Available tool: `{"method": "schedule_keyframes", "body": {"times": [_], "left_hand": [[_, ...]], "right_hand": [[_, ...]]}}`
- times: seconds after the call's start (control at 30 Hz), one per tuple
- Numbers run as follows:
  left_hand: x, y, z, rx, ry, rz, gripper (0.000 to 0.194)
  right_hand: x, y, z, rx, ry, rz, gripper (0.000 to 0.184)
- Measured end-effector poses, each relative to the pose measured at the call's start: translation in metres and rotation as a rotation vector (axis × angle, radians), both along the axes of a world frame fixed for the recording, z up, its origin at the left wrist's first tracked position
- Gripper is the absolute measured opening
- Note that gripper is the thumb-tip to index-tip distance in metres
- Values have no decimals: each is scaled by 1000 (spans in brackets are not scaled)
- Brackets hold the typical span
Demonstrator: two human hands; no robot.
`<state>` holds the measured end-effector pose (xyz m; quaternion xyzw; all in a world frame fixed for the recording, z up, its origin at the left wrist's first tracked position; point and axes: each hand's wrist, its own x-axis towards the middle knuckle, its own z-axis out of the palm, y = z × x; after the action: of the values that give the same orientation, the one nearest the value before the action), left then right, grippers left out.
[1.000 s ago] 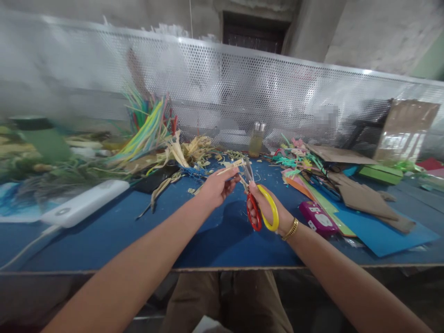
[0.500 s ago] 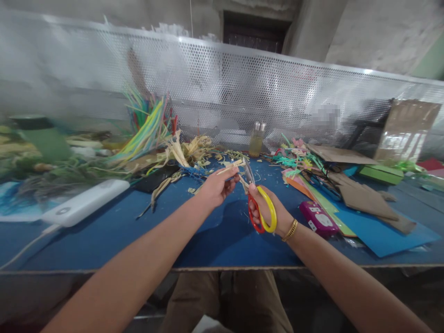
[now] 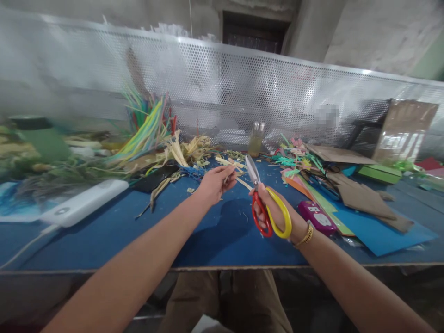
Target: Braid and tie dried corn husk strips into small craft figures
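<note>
My right hand [image 3: 272,208] grips a pair of scissors [image 3: 253,171] by its red and yellow handles, with the blades pointing up and away from me. The blades look closed or nearly so. Left of the scissors, my left hand [image 3: 215,184] is pinched around a thin pale strip [image 3: 244,184] that pokes out towards the blades. Its fingertips partly hide what they hold. Just beyond the left hand, more pale strips [image 3: 224,161] lie on the blue tabletop [image 3: 222,245], near a bundle of dried pale husks [image 3: 178,150].
A white power strip [image 3: 86,201] and a green bottle [image 3: 41,141] stand at left, by coloured stems [image 3: 149,125]. A small glass bottle [image 3: 255,141] is at the back. To the right lie a purple box [image 3: 316,217], coloured paper [image 3: 378,231] and brown cardboard [image 3: 364,196]. A perforated metal panel [image 3: 208,74] rises behind.
My right hand has drawn the scissors away from my left hand, to the right and slightly towards me. The left hand has shifted slightly left.
</note>
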<state>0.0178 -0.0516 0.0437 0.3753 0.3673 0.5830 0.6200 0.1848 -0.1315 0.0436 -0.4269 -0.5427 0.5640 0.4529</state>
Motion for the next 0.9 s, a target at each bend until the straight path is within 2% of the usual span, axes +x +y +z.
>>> {"method": "schedule_keyframes", "body": {"times": [0.2,0.4,0.5,0.6,0.7,0.8,0.83,0.9], "left_hand": [[3,-1,-3,46,72,47,15],[5,-1,-3,33,119,141,10],[3,-1,-2,55,174,149,10],[0,-1,1,79,253,106,15],[-3,-1,3,94,359,41,18],[-9,1,5,131,483,7,18],[-12,2,5,140,520,-8,17],[-17,5,4,143,575,-64,16]], "right_hand": [[-8,-14,5,-145,23,188,51],[-18,-9,7,-220,24,205,55],[-17,-9,12,-210,-15,204,58],[-4,-9,26,-82,-149,173,57],[26,-1,45,198,-490,42,47],[64,20,67,492,-826,-85,46],[76,28,74,541,-922,-114,46],[95,43,86,565,-1058,-71,43]]}}
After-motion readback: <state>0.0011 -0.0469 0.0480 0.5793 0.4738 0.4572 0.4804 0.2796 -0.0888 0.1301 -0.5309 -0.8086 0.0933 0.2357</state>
